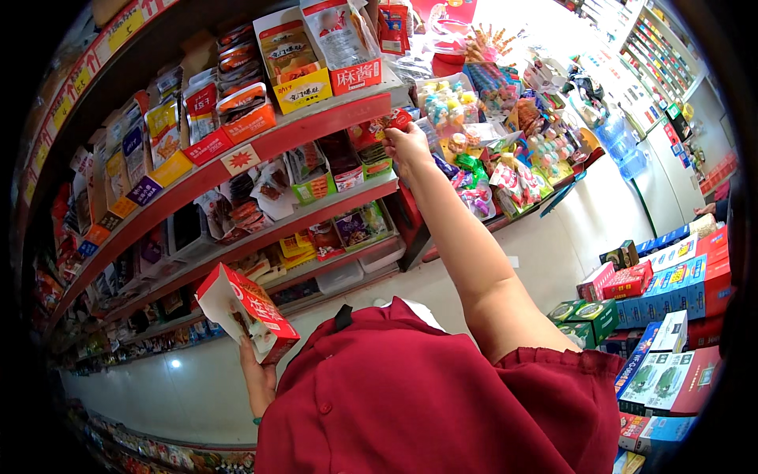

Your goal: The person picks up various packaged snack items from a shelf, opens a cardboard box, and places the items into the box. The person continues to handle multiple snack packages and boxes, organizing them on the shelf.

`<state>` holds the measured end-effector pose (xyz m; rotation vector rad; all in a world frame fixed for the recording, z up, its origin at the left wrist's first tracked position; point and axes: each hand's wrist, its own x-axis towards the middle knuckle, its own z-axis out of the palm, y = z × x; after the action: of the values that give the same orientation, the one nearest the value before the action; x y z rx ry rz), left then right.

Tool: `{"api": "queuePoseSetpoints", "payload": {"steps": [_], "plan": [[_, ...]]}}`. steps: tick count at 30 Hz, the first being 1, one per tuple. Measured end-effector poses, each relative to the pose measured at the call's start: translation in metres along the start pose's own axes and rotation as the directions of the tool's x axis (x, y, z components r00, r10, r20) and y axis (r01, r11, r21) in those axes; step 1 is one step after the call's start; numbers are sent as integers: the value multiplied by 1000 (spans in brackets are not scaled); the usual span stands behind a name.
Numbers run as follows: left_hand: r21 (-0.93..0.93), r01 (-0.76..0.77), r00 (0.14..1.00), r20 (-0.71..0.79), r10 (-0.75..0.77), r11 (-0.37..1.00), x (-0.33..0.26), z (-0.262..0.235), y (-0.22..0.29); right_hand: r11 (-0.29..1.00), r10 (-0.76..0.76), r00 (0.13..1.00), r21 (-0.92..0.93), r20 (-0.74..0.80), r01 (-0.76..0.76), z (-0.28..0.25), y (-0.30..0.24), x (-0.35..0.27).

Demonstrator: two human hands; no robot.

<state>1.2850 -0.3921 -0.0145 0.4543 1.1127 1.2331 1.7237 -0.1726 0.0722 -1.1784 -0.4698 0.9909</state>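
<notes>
Low on the left, my left hand [257,371] grips a red-and-white cardboard display box [263,306] from below. The box is tilted, and a few small items show inside it. My right arm stretches forward to the end of the shelf rack, where my right hand [410,148] has its fingers closed on a small red packet [399,119]. This packet is at the corner of the middle shelf, beside other red snack packets [365,134]. On the shelf above stand a yellow display box [304,91] and another red-and-white display box [355,77].
Curved snack shelves [268,150] with red edges fill the left. Beyond my right hand, a stand heaped with candy [482,170] juts out. Stacked cartons [671,288] stand on the right, along the pale tiled floor [553,253]. A blue plastic basket [620,146] is farther back.
</notes>
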Motion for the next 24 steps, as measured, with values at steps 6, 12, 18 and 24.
{"api": "queuePoseSetpoints", "payload": {"steps": [6,12,18,24], "plan": [[-7,9,1000,-5,-9,1000,-4,-5,0,994,-23,999,-106,28,26,13,12,30],[-14,6,1000,20,-6,1000,0,-15,1,987,-22,998,-159,56,31,22,39,66],[-35,32,998,51,-31,999,2,-24,0,901,-153,988,-409,12,144,11,53,67],[-37,-9,1000,13,10,999,0,-12,7,871,-174,967,-427,188,240,29,45,-8]]}}
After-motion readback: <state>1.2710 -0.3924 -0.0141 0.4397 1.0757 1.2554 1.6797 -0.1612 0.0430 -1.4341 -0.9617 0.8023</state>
